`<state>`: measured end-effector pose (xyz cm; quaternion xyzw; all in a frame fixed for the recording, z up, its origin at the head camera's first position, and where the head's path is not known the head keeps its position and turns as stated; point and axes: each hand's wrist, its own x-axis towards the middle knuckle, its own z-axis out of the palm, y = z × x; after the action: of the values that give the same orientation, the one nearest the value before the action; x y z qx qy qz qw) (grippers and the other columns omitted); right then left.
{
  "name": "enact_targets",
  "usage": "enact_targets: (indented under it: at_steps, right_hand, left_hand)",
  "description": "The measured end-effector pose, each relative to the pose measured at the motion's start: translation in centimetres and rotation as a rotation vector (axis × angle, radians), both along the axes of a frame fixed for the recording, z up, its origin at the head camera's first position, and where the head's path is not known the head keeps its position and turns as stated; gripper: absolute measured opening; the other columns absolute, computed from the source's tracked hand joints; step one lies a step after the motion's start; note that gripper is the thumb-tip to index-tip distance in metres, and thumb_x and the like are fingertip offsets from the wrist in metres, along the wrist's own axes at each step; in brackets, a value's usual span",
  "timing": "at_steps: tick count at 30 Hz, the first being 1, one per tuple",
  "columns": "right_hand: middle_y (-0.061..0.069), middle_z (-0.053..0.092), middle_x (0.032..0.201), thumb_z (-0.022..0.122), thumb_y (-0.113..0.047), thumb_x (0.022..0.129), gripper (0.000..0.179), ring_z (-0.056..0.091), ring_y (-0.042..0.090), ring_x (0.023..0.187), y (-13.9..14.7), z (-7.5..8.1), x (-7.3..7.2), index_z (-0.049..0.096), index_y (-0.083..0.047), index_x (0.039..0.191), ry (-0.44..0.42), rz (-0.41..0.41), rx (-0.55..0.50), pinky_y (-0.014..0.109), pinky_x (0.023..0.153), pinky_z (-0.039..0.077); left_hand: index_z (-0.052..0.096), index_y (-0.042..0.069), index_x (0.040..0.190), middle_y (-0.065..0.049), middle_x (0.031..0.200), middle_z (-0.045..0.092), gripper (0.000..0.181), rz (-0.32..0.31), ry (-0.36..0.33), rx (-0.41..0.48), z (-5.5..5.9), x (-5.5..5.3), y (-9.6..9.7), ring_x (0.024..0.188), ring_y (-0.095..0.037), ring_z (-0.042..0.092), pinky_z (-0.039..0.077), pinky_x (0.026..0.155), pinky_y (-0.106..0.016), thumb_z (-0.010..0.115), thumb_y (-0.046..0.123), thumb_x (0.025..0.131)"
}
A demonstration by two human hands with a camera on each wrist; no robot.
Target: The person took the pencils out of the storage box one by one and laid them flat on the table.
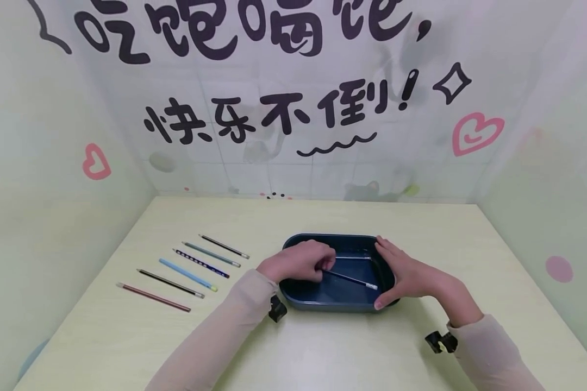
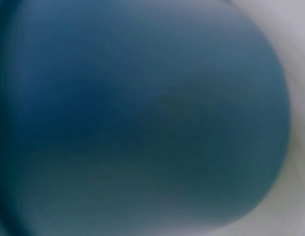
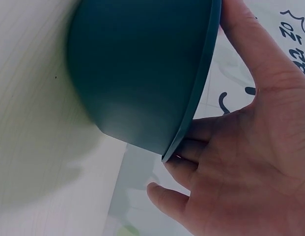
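A dark blue oblong tray (image 1: 332,307) with rounded corners stands on the table. My left hand (image 1: 303,260) reaches over its left side and pinches a dark pencil (image 1: 349,279), whose pale eraser end points right, low over the tray floor. I cannot tell whether that end touches the floor. Curled fingers hide the pencil's other end. At the tray's right end my right hand (image 1: 411,274) holds the rim, thumb in front and fingers behind. The right wrist view shows the tray's outer wall (image 3: 137,73) beside that hand (image 3: 245,147). Blurred blue tray wall (image 2: 142,118) fills most of the left wrist view.
Left of the tray, several pencils lie in a slanted row, among them a red-brown pencil (image 1: 154,297), a light blue pencil (image 1: 186,274) and a dark patterned pencil (image 1: 200,263). Printed cloth walls (image 1: 293,179) border the pale table (image 1: 313,353) at the back and sides.
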<state>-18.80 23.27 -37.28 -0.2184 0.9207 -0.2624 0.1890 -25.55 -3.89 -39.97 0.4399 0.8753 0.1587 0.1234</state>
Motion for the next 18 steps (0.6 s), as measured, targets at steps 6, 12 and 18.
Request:
enact_targets:
  at_steps: [6,12,18]
  right_hand:
    - [0.028,0.001,0.164,0.089,-0.046,0.068,0.13,0.004,0.051,0.15,0.0,0.1,0.2,0.01,0.01,0.155,0.0,-0.005,-0.001,0.068,0.116,0.02]
    - [0.028,0.001,0.164,0.089,-0.046,0.068,0.129,0.005,0.051,0.15,0.0,-0.1,0.1,0.01,0.009,0.155,0.002,-0.004,-0.003,0.068,0.116,0.019]
    - [0.027,0.0,0.165,0.089,-0.046,0.068,0.129,0.004,0.051,0.15,-0.1,-0.2,0.1,0.011,0.009,0.155,-0.001,-0.006,0.003,0.068,0.116,0.019]
  left_hand:
    - [0.056,0.018,0.086,0.005,0.083,0.054,0.019,-0.04,0.053,0.069,1.2,0.4,-0.2,0.076,-0.009,0.05,0.042,0.069,-0.019,0.063,0.002,0.081]
    - [0.057,0.018,0.089,0.005,0.086,0.054,0.02,-0.069,0.088,0.105,2.0,0.9,-0.6,0.078,-0.009,0.049,0.042,0.071,-0.02,0.062,0.001,0.08]
    - [0.057,0.017,0.09,0.004,0.085,0.051,0.022,-0.084,0.109,0.176,3.4,1.4,-1.3,0.079,-0.01,0.048,0.041,0.071,-0.021,0.06,-0.002,0.079]
